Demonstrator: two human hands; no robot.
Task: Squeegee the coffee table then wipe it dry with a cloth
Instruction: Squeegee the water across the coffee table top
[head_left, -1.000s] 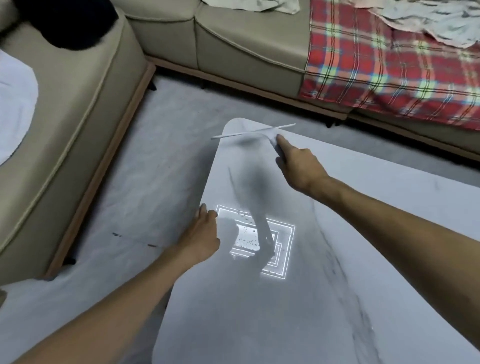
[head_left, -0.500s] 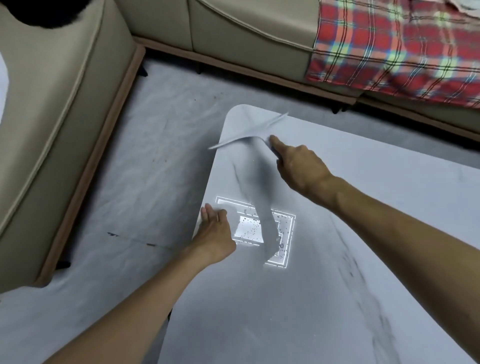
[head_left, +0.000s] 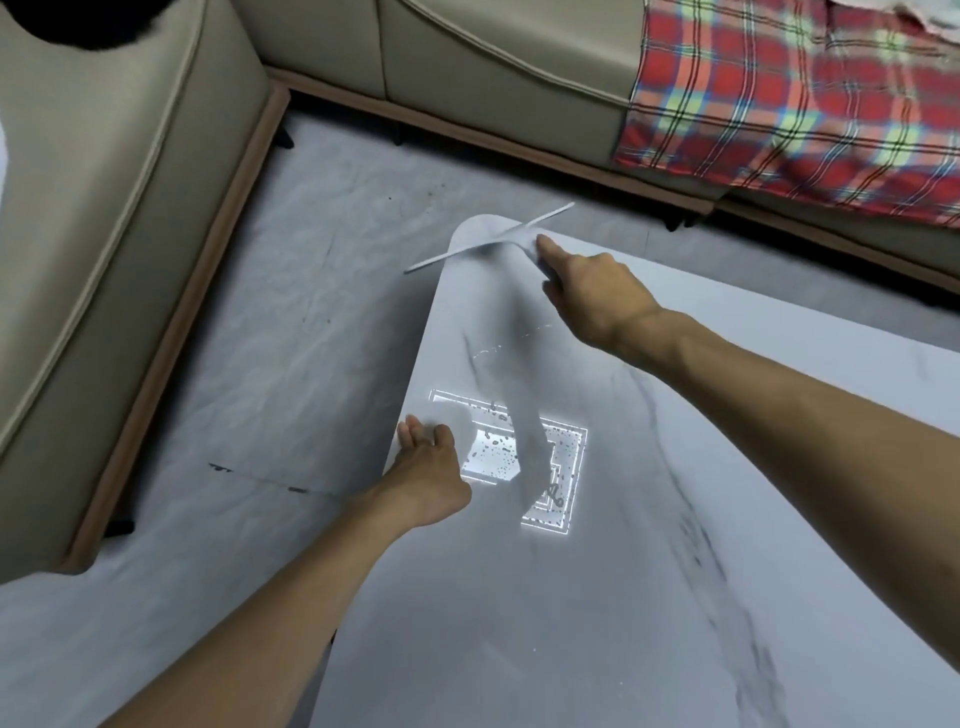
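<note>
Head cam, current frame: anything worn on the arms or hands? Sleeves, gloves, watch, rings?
Nothing worn that shows. The left hand and right hand are bare: no gloves, and no rings on the fingers in view. Neither wrist carries a watch or band. The left forearm and right forearm are bare to the frame edge, so no sleeve shows. No markings or cables.

Pale marble-veined coffee table (head_left: 675, 597), white squeegee (head_left: 483, 244) blade across its rounded corner just ahead of the gripping right hand (head_left: 597, 301), water droplets (head_left: 493, 452) well behind that grip, left hand (head_left: 431, 467) flat at the edge beside them
</note>
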